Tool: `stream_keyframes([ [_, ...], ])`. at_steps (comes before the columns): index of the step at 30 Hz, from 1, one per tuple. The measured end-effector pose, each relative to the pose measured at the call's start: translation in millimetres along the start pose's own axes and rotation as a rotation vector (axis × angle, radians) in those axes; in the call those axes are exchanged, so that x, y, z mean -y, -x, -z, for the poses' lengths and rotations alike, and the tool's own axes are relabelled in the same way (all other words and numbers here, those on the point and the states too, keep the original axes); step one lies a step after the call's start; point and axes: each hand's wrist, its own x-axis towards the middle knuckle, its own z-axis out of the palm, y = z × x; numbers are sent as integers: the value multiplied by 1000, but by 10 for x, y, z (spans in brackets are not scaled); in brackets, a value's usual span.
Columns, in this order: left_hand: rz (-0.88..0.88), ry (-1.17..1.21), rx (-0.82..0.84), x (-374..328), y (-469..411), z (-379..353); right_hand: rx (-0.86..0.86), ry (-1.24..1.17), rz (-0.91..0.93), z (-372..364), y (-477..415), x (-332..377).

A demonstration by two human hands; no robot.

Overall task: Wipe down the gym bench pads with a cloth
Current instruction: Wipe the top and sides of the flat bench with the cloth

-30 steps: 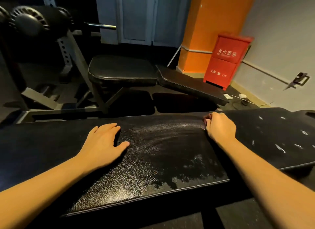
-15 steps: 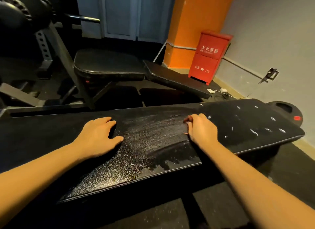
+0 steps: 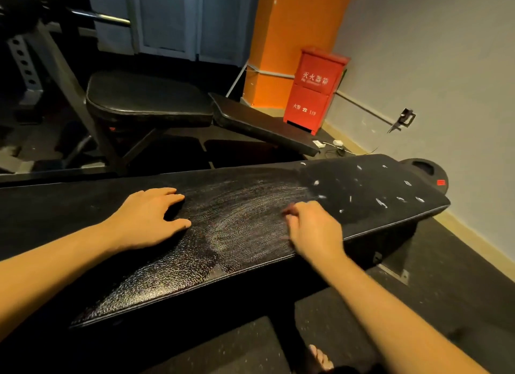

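Black padding up front: the bench (image 3: 167, 276) runs across before us, pale streaks (image 3: 245, 214) mid-pad. Our left hand (image 3: 147, 220) rests on it, fingers spread. Our right hand (image 3: 315, 228) sits on the streaks, fingers curled and blurred; whether they grip a cloth, we can't tell. White flecks (image 3: 381, 202) dot the bench's right end. Beyond, a second bench (image 3: 147, 100) and a red box (image 3: 315, 95).
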Motion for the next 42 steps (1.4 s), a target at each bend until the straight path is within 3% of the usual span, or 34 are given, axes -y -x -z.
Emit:
stream_keyframes([
  [2, 1, 15, 3, 3, 26, -13, -64, 33, -198, 8, -182, -316],
  [4, 2, 22, 9, -13, 46, -18, -117, 65, -184, -12, -110, -24],
  [6, 14, 14, 6, -49, 50, -17, -103, -27, -45, -97, 168, 588],
  [9, 28, 5, -2, -90, 32, -24, -19, -187, 307, -95, 753, 1358],
  [11, 27, -3, 8, -72, 31, -27, -20, -217, 474, -111, 883, 1309],
  [12, 17, -1, 12, -56, 36, -29, -49, -213, 468, -106, 818, 1120],
  [15, -4, 12, 13, -2, 64, -40, -31, -66, 95, -29, 316, 201],
  [18, -11, 7, 18, 6, 77, -49, -121, 56, -300, 44, -149, -683],
  [20, -2, 4, 26, -16, 67, -39, -153, 86, -330, 10, -159, -508],
  [22, 9, -4, 24, -57, 48, -24, -140, 25, -187, -72, -27, 106],
  [25, 25, 5, 9, -118, 51, -16, 62, -140, 228, -47, 390, 1118],
  [27, 29, 9, 2, -128, 60, -14, 137, -185, 450, -34, 521, 1289],
  [28, 28, 9, 1, -122, 61, -18, 120, -179, 457, -46, 414, 1154],
  [33, 24, 6, 6, -94, 64, -51, -49, 69, -143, -98, -674, -429],
  [36, 31, 19, -3, -109, 57, -44, -102, 140, -295, -155, -894, -709],
  [38, 35, 20, -22, -117, 17, -51, -135, 150, -232, -221, -842, -285],
  [42, 72, 82, -4, -99, -55, -28, 3, -64, 196, -269, -409, 899],
])
